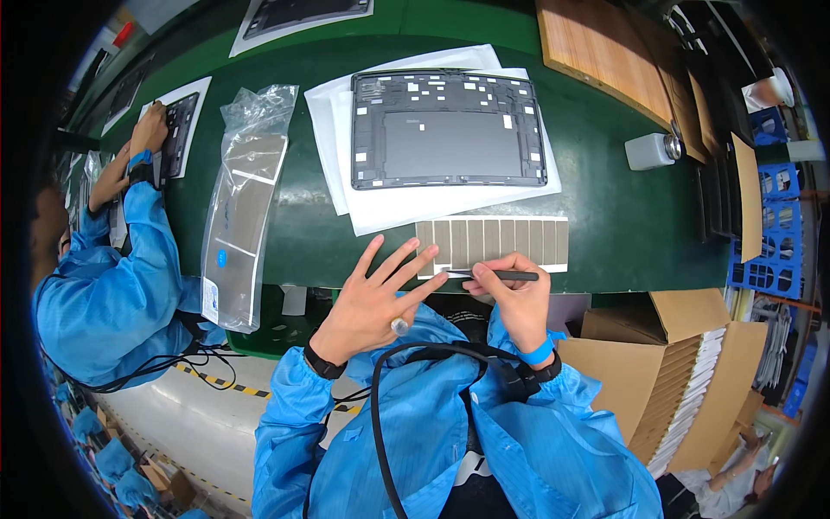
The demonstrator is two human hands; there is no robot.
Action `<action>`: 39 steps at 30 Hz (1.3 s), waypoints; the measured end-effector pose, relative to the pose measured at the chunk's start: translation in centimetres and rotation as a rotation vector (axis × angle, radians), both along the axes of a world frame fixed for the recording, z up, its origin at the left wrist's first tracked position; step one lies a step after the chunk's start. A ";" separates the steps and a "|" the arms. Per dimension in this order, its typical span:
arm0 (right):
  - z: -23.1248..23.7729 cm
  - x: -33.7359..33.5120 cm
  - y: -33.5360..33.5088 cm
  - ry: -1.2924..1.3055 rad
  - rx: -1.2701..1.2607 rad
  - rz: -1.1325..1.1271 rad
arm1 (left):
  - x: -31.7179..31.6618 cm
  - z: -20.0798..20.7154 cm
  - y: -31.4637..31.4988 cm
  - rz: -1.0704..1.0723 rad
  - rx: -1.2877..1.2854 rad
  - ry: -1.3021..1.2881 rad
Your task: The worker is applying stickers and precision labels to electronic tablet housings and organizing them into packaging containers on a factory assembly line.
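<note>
A sheet of grey-brown adhesive strips (510,244) lies along the near edge of the green table. My right hand (517,303) pinches dark tweezers (510,275), their tip pointing left at the sheet's lower left part. Fingers spread, my left hand (367,303) rests at the sheet's left end, its index fingertip close to the tweezers' tip. On that thumb sits a pale finger cot (399,327). Beyond the sheet, a dark tablet-like housing (450,143) with many small white pieces on it lies on white foam sheets (372,212).
Left of the foam lies a clear plastic bag of strip sheets (246,199). A white bottle (650,152) and a wooden board (605,56) are at the right. An opened carton (657,372) stands near my right side. At far left a co-worker's hand (149,130) works on another housing.
</note>
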State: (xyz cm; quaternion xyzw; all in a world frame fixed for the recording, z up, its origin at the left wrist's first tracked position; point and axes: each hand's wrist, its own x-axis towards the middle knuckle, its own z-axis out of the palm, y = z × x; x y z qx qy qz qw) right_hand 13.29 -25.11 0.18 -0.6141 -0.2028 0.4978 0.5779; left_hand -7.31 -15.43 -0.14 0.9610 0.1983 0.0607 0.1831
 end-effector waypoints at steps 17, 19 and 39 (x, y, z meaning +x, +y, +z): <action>1.2 19.3 17.1 -0.292 0.243 -0.057 | 15.0 7.4 16.3 -0.139 0.055 -0.126; 0.6 19.1 17.5 -0.282 0.220 -0.032 | 16.3 5.5 17.9 -0.160 0.106 -0.080; -0.5 18.8 18.5 -0.227 0.243 -0.054 | 18.4 2.9 19.9 -0.173 0.169 0.082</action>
